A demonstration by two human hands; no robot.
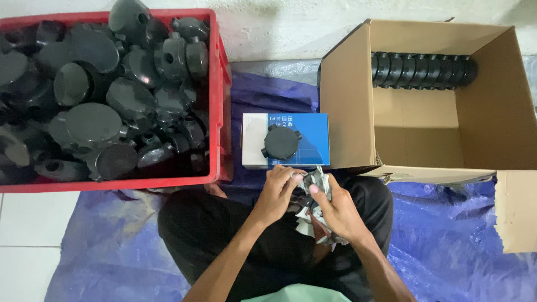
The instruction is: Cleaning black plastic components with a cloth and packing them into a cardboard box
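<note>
Head view: red crate (219, 84) heaped with black junction boxes (92, 120); cardboard carton (347, 100) holds a row (422, 70). Left hand (277, 193) and right hand (335, 210) grip a crumpled rag (314, 182).

Blue tarp (447, 235) over white tiles (28, 235), pale wall (291, 28).

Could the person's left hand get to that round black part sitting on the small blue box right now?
Probably yes. The round black part lies bare on top of the small blue box, just beyond the left hand, with nothing between them. But both the left and the right hand are busy gripping a crumpled grey cloth.
</note>
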